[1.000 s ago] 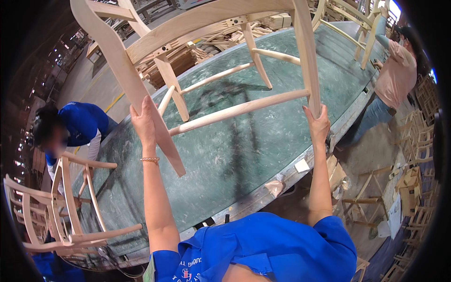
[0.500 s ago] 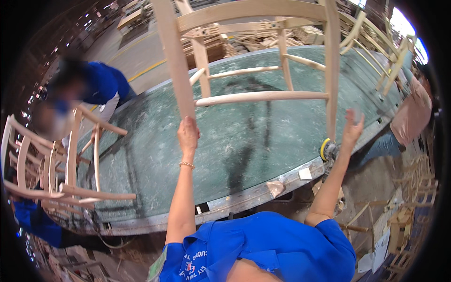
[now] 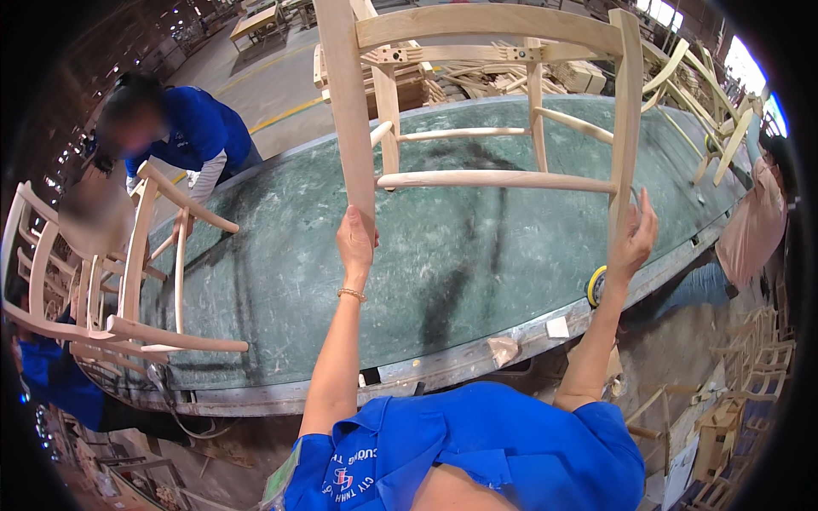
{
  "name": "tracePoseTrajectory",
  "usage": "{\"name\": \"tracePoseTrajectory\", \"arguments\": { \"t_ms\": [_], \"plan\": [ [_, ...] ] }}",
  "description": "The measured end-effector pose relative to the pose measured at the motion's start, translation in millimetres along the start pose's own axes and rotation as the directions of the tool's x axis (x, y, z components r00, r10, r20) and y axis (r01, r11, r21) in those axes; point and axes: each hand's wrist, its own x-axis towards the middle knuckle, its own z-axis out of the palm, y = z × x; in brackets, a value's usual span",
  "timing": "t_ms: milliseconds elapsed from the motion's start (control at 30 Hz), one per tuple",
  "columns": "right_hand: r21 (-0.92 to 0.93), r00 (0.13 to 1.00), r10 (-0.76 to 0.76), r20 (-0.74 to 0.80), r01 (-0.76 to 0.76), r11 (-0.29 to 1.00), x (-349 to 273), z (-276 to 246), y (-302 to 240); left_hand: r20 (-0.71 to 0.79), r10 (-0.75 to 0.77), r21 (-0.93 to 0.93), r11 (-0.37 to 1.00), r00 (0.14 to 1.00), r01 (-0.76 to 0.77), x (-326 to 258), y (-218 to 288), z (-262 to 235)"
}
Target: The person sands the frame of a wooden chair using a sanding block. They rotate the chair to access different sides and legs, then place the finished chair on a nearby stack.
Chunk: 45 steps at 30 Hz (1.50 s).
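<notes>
In front of me a bare wooden chair frame (image 3: 494,179) stands raised over the green tabletop, its legs joined by round rungs. My left hand (image 3: 356,243) is wrapped round the lower end of its left leg. Against the lower end of the right leg rests my right hand (image 3: 633,238), fingers stretched upward and not curled round the wood; its thumb side is partly hidden. Just below that hand, a round tool with a yellow-edged pad (image 3: 596,286) lies at the table's near edge, partly covered by my forearm.
The green table (image 3: 409,315) bears a white block (image 3: 556,327) and a crumpled brownish piece (image 3: 504,349) on its near rim. More chair frames (image 3: 128,281) are at the left, beside a person in blue (image 3: 196,128). Another person (image 3: 754,213) works at the right. Wood pieces (image 3: 562,77) are stacked beyond.
My right hand has moved from beside the chair's right leg to touching it. In the picture, the chair frame and my left hand have shifted slightly right.
</notes>
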Motion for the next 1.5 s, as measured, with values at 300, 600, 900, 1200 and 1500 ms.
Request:
{"name": "tracePoseTrajectory", "arguments": {
  "t_ms": [300, 600, 900, 1200, 1500],
  "plan": [
    [-0.014, 0.665, -0.662, 0.345, 0.709, 0.705, -54, 123, -113, 0.019, 0.015, -0.005, 1.000, 1.000, -0.015, 2, -5, 2],
    [0.081, 0.482, -0.803, 0.352, 0.838, 0.539, -50, 162, -169, 0.016, -0.061, 0.013, 0.998, 0.998, 0.060, 21, 12, -4],
    [-0.007, 0.499, -0.742, 0.447, 0.832, 0.555, -44, 167, -187, 0.015, -0.037, 0.021, 0.999, 0.999, 0.037, 23, 18, 10],
    [-0.057, 0.482, -0.740, 0.468, 0.853, 0.519, -38, 151, -151, 0.011, 0.007, 0.070, 0.998, 1.000, -0.008, 21, 23, 6],
    [-0.189, 0.279, -0.886, 0.370, 0.957, 0.222, -6, 169, -116, 0.026, -0.080, 0.065, 0.995, 0.996, 0.079, 37, 34, 8]
  ]
}}
